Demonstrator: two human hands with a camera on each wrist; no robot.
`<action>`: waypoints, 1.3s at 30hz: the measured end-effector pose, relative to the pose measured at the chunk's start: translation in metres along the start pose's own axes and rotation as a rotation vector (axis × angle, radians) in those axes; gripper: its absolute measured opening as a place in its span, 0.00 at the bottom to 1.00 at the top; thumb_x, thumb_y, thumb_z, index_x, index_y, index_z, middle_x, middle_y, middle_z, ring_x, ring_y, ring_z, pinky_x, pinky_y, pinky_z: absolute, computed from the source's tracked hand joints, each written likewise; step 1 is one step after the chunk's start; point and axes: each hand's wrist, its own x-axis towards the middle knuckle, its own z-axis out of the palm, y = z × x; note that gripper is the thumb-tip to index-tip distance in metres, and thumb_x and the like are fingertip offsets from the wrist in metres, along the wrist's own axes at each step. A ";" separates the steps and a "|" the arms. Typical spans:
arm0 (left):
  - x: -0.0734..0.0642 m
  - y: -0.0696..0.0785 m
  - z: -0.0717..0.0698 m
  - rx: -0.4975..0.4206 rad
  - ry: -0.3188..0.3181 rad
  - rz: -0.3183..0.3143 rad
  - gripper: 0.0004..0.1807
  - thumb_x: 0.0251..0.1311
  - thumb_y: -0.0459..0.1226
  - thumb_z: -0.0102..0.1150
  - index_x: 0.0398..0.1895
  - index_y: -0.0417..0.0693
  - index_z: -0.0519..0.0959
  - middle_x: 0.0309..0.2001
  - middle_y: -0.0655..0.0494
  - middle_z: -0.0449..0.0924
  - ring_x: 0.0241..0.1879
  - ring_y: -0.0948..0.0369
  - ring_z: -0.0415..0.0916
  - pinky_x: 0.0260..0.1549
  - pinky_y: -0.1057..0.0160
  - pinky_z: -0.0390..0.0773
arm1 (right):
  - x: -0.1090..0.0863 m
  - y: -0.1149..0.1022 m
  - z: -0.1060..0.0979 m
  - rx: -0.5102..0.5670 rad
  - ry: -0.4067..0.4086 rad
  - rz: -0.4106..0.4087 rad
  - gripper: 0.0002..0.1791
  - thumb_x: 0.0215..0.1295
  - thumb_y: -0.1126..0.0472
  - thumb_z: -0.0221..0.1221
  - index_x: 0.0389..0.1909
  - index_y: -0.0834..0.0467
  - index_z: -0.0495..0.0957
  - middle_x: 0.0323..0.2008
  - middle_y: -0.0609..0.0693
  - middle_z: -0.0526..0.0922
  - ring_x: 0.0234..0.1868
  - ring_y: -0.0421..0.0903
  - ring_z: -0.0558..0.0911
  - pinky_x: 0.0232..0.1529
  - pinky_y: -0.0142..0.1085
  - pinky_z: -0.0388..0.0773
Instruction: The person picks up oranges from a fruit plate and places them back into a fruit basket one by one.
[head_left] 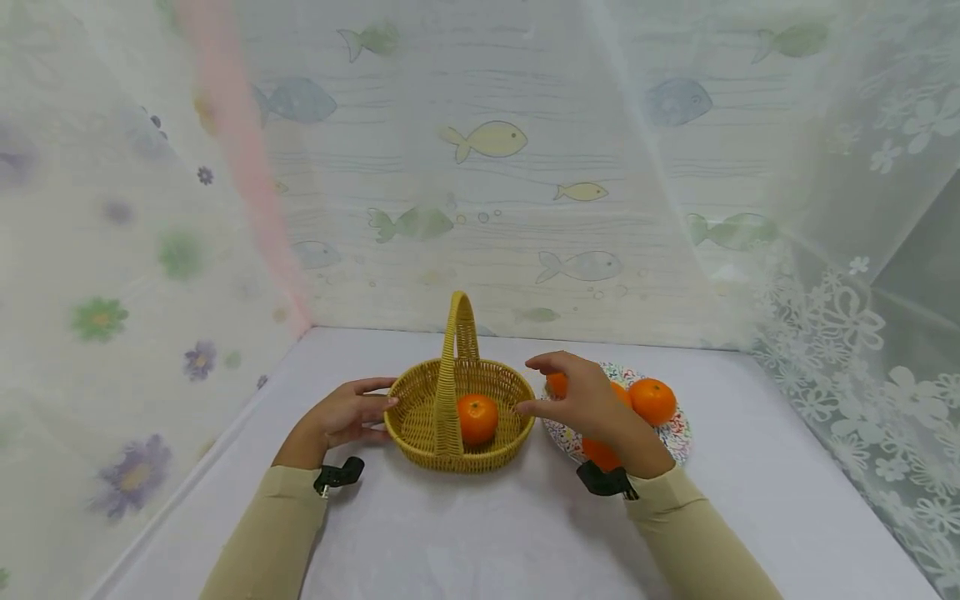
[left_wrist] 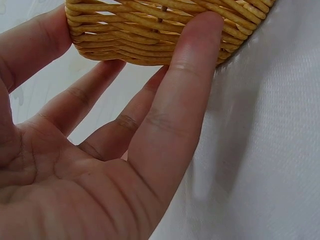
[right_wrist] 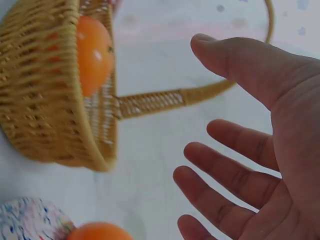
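Observation:
A yellow woven basket (head_left: pixel 465 461) with a tall arched handle stands upright on the white table. One orange (head_left: pixel 480 418) lies inside it, right of the handle. My left hand (head_left: pixel 352 414) holds the basket's left end, its thumb (left_wrist: pixel 180 95) against the woven wall and the other fingers spread around that end. Between the basket and the plate (head_left: pixel 678 437), my right hand (head_left: pixel 581 400) hovers with fingers apart and nothing in its grasp. Its thumb (right_wrist: pixel 235 57) points toward the basket's right rim. Several more oranges (head_left: pixel 652 402) lie on the patterned plate, partly hidden by the right hand and forearm.
A pale curtain (head_left: pixel 487 208) printed with fish hangs behind the table. Flower-patterned fabric (head_left: pixel 135 375) borders the left side, and white lace (head_left: pixel 885 400) hangs at the right. White cloth (head_left: pixel 465 542) covers the tabletop in front of the basket.

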 end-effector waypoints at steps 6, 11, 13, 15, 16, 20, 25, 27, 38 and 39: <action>0.004 -0.002 -0.001 -0.003 -0.004 -0.001 0.36 0.70 0.38 0.64 0.78 0.46 0.63 0.66 0.42 0.76 0.55 0.53 0.83 0.49 0.43 0.86 | -0.007 0.011 -0.020 0.011 0.073 0.054 0.36 0.54 0.36 0.75 0.63 0.42 0.79 0.63 0.41 0.81 0.67 0.53 0.77 0.67 0.55 0.75; 0.004 -0.002 0.000 -0.002 -0.007 0.001 0.35 0.71 0.38 0.64 0.78 0.45 0.64 0.66 0.43 0.77 0.55 0.54 0.83 0.49 0.43 0.86 | -0.013 0.018 -0.039 0.009 0.095 0.104 0.37 0.55 0.37 0.74 0.65 0.43 0.77 0.65 0.45 0.79 0.68 0.55 0.75 0.69 0.57 0.73; 0.004 -0.003 0.001 -0.009 -0.014 0.003 0.35 0.70 0.37 0.64 0.78 0.45 0.64 0.66 0.42 0.76 0.55 0.54 0.83 0.49 0.43 0.86 | -0.014 0.024 -0.047 0.000 0.106 0.126 0.37 0.56 0.37 0.74 0.66 0.44 0.77 0.65 0.48 0.80 0.67 0.57 0.75 0.68 0.58 0.72; 0.004 -0.003 0.001 -0.015 -0.017 0.003 0.36 0.70 0.38 0.64 0.78 0.45 0.64 0.66 0.42 0.76 0.55 0.54 0.83 0.50 0.42 0.86 | -0.015 0.032 -0.053 -0.011 0.117 0.143 0.37 0.57 0.37 0.73 0.66 0.45 0.76 0.64 0.49 0.80 0.66 0.55 0.76 0.69 0.57 0.72; 0.004 -0.003 0.001 -0.015 -0.017 0.002 0.36 0.70 0.38 0.64 0.78 0.45 0.64 0.66 0.42 0.76 0.55 0.54 0.83 0.49 0.42 0.86 | -0.015 0.035 -0.055 -0.012 0.122 0.151 0.37 0.57 0.36 0.73 0.66 0.45 0.76 0.64 0.50 0.80 0.66 0.55 0.76 0.69 0.57 0.72; 0.005 -0.003 -0.002 -0.014 -0.013 -0.001 0.36 0.70 0.38 0.64 0.78 0.46 0.64 0.66 0.42 0.77 0.55 0.54 0.83 0.49 0.42 0.86 | -0.015 0.050 -0.062 -0.006 0.137 0.191 0.37 0.59 0.37 0.72 0.66 0.47 0.76 0.65 0.53 0.79 0.67 0.57 0.75 0.69 0.58 0.71; 0.003 -0.002 -0.002 -0.008 -0.005 -0.008 0.36 0.70 0.38 0.64 0.78 0.46 0.64 0.65 0.42 0.77 0.54 0.54 0.84 0.50 0.42 0.86 | -0.016 0.072 -0.068 -0.010 0.142 0.256 0.40 0.59 0.34 0.71 0.68 0.49 0.75 0.70 0.58 0.74 0.69 0.62 0.72 0.70 0.61 0.70; 0.002 -0.002 -0.001 -0.009 -0.004 -0.010 0.36 0.70 0.38 0.64 0.78 0.45 0.64 0.65 0.43 0.78 0.55 0.54 0.84 0.50 0.42 0.86 | -0.018 0.080 -0.071 -0.013 0.138 0.282 0.41 0.59 0.34 0.70 0.69 0.50 0.74 0.72 0.59 0.72 0.70 0.63 0.71 0.70 0.62 0.69; 0.002 -0.001 -0.001 -0.023 -0.027 0.002 0.36 0.70 0.37 0.64 0.78 0.45 0.64 0.62 0.45 0.80 0.55 0.53 0.83 0.49 0.42 0.86 | -0.033 0.114 -0.089 0.040 0.094 0.397 0.49 0.58 0.31 0.70 0.74 0.53 0.68 0.74 0.63 0.68 0.74 0.66 0.65 0.69 0.65 0.69; 0.002 -0.001 -0.001 -0.023 -0.026 0.002 0.35 0.70 0.37 0.64 0.78 0.46 0.64 0.63 0.45 0.80 0.55 0.53 0.83 0.49 0.42 0.86 | -0.034 0.117 -0.089 0.047 0.091 0.407 0.51 0.57 0.30 0.69 0.75 0.53 0.67 0.74 0.64 0.67 0.74 0.67 0.65 0.68 0.65 0.69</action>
